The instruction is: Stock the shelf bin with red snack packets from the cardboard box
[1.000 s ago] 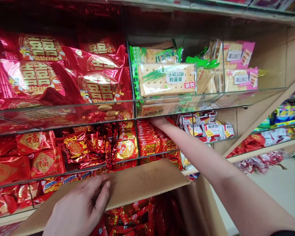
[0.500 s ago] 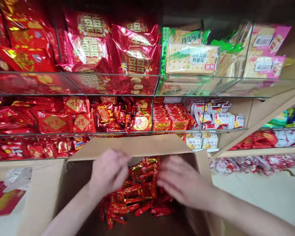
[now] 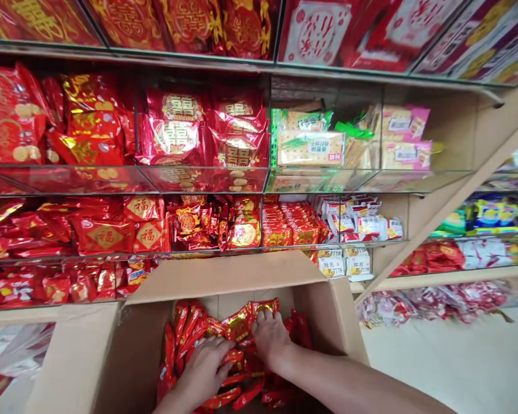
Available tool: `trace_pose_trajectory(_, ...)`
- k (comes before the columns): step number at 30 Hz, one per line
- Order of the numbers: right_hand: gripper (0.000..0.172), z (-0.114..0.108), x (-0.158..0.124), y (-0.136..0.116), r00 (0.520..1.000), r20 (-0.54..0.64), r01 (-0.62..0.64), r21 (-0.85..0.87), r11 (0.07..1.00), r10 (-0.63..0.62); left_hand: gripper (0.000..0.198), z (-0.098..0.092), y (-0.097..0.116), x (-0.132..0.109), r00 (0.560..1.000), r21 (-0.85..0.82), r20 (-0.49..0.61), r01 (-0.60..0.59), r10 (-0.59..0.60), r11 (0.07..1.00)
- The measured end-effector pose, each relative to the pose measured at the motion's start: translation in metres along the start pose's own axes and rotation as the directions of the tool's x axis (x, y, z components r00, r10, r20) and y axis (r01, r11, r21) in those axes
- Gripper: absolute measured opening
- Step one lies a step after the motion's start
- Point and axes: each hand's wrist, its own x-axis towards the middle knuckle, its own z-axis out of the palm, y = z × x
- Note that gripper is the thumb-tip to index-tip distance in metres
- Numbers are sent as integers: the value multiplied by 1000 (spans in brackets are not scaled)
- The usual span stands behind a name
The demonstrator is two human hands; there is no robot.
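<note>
Red and gold snack packets (image 3: 190, 333) lie in a heap inside an open cardboard box (image 3: 233, 273). My left hand (image 3: 208, 362) rests on the packets at the left of the heap, its fingers curled around some of them. Higher up and to the right, my right hand (image 3: 270, 336) has its fingers bent over a packet with a gold print near the top of the heap. The fingertips of both hands are partly hidden among the packets.
Behind the box stand glass-fronted shelves (image 3: 216, 253) full of wrapped snacks, with green cracker packs (image 3: 311, 148) on a middle shelf. Bagged goods (image 3: 435, 302) lie at the right near the pale floor. A clear plastic bag (image 3: 17, 348) is at the lower left.
Both hands have moved down into the heap, the right one also leftward. The view has shifted so that a higher shelf shows. More packets are visible at the left and right inside the box.
</note>
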Motion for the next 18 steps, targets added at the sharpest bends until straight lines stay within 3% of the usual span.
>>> trace_pose_trajectory(3, 26, 2, -2, 2, 998, 29, 47, 38, 998, -48, 34, 0, -1, 0, 999, -38, 26, 28, -28, 999)
trace_pose_trajectory(5, 26, -3, -4, 6, 995, 36, 94, 61, 994, -96, 47, 3, -2, 1, 998, -99, 36, 52, -49, 994)
trace_pose_trajectory(8, 31, -18, -12, 14, 976, -94, 209, 151, 966, -196, 67, 8, -1, 3, 991, -386, -45, 102, -129, 917)
trace_pose_trajectory(10, 31, -29, -18, 19, 957, -195, 262, 281, 923, -213, 77, 7, 6, 5, 967, -640, -103, 116, -235, 759)
trace_pose_trajectory(13, 31, -41, -25, 26, 966, -193, 247, 511, 823, -170, 82, -4, 21, 8, 954, -895, -3, 131, -300, 425)
trace_pose_trajectory(15, 30, -41, -27, 29, 977, -153, 210, 640, 739, -146, 65, -14, 30, 9, 962, -951, 87, 157, -261, 264)
trace_pose_trajectory(18, 35, -36, -28, 30, 990, -83, 129, 841, 525, -111, 32, -23, 34, 7, 959, -968, 141, 186, -246, 171)
